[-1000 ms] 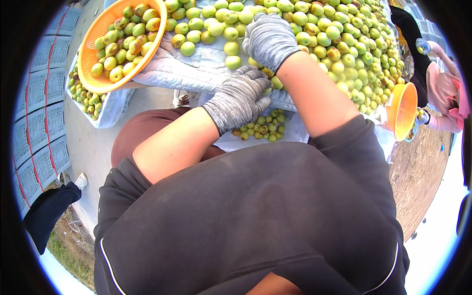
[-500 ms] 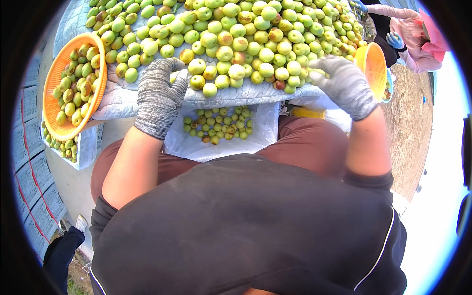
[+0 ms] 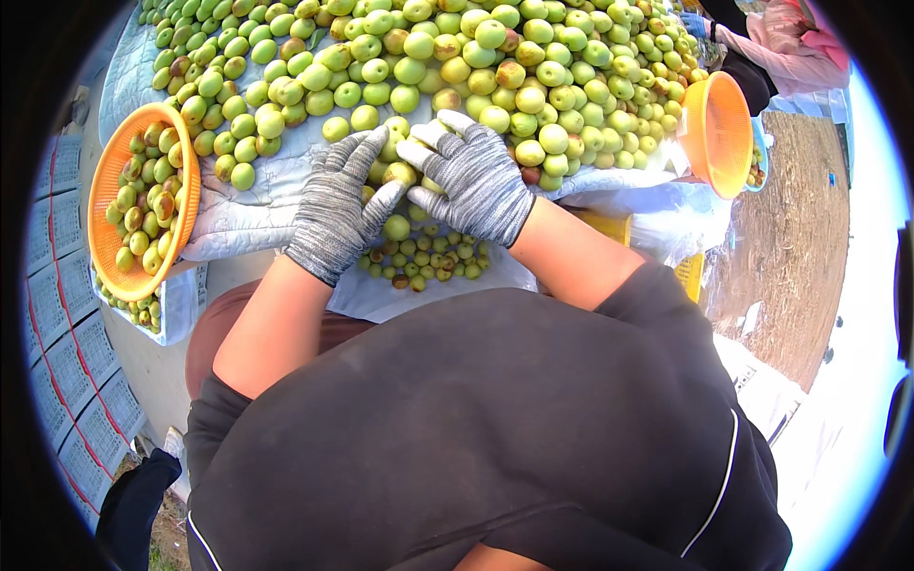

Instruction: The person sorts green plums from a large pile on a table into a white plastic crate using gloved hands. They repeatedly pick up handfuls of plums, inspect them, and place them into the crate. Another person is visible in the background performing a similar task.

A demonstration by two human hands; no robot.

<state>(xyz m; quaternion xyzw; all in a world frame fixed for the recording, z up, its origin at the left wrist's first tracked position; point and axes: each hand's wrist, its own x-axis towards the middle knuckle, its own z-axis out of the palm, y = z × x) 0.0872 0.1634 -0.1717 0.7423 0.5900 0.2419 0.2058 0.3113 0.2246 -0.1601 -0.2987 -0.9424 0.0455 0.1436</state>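
Observation:
A heap of green jujubes (image 3: pixel 495 71), some with brown patches, covers the quilted cloth (image 3: pixel 249 211) on the table before me. At its near edge my left hand (image 3: pixel 343 205), in a grey knitted glove, is open with the thumb held apart. My right hand (image 3: pixel 476 181), gloved alike, faces it with fingers spread. A few jujubes (image 3: pixel 400 174) lie between the two hands, touched by the fingers and partly hidden. One jujube (image 3: pixel 396 227) shows just below the thumbs, above the white-lined container (image 3: pixel 381 297) at my lap, which holds several more.
An orange basket (image 3: pixel 193 205) of browner jujubes stands at the left, above a white-lined box (image 3: pixel 179 319) of jujubes. Another orange basket (image 3: pixel 716 133) tilts at the right edge. A yellow crate (image 3: pixel 690 276) is below. A person in pink (image 3: pixel 790 57) is at the far right.
My right hand has swung left from the right side of the heap to beside my left hand. The left has shifted slightly right and down; jujubes are now between them.

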